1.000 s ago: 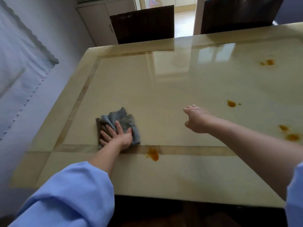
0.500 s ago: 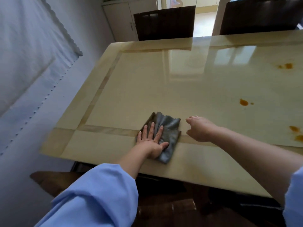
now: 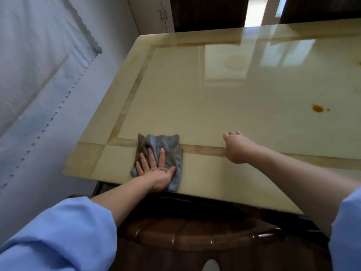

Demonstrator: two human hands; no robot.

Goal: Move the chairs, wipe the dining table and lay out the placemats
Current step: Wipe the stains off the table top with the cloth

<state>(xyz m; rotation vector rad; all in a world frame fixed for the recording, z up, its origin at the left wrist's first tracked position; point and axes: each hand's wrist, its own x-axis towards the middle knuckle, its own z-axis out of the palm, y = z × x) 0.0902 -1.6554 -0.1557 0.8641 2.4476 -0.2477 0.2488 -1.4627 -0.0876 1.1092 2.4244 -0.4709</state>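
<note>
Right now I'm on the wiping step: my left hand (image 3: 156, 169) lies flat and spread, palm down on the grey cloth (image 3: 160, 151), pinning it to the worktop (image 3: 214, 98) near the front left corner, with the cloth's near edge just at the worktop's front rim. My right hand (image 3: 237, 148) rests on the worktop apart from the cloth, to its right, fingers loosely curled under, gripping nothing, looks like a brace. An orange stain (image 3: 317, 108) with a tiny speck beside it sits well to the right on the inner panel, and there's a hint of another at the far right edge, too cropped to call. Two dark chairs (image 3: 207, 12) show at the far side, another wooden one just under me; no placemats in view. To do this well I'd keep the palm flat and the pressure even so the cloth doesn't bunch or slip off the front rim, and work in overlapping passes from this corner toward the right. At the stain I'd press harder and rub, since it looks dried, then fold to a clean face so it doesn't smear on the glossy top. Glare hides faint marks, so I'd check from an angle. I'd shift the bracing hand ahead of the cloth's path.
</note>
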